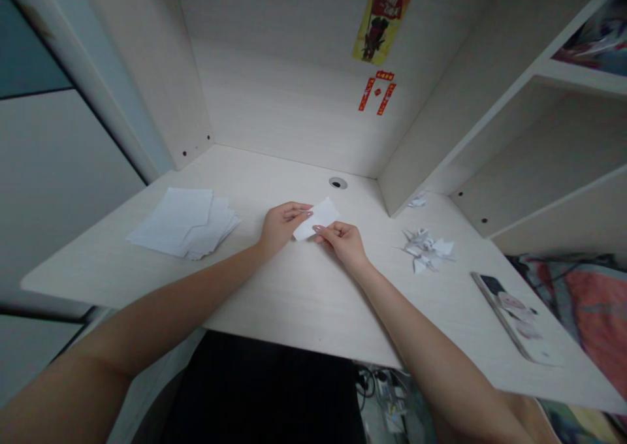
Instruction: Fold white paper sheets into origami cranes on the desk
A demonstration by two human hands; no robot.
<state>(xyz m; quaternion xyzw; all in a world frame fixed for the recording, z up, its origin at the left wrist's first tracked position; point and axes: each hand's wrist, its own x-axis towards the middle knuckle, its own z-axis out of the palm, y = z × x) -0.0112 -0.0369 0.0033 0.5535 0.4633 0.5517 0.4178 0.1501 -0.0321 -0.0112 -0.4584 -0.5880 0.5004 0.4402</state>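
Observation:
A small sheet of white paper (324, 214) is held between my two hands, a little above the middle of the desk. My left hand (285, 225) pinches its left edge, thumb on top and fingers behind. At the lower right edge, my right hand (343, 238) grips it the same way, with the thumb lying over the front. The paper is tilted, and its lower part is partly covered by my fingers. To the left lies a loose stack of white paper sheets (181, 222), and to the right a small heap of folded white paper pieces (426, 248).
On the right of the desk (294, 307) lies a phone in a patterned case (514, 320). A round cable hole (337, 183) sits near the back panel. An upright divider (431, 117) and shelves rise at the right. Cables (365, 385) hang below the front edge.

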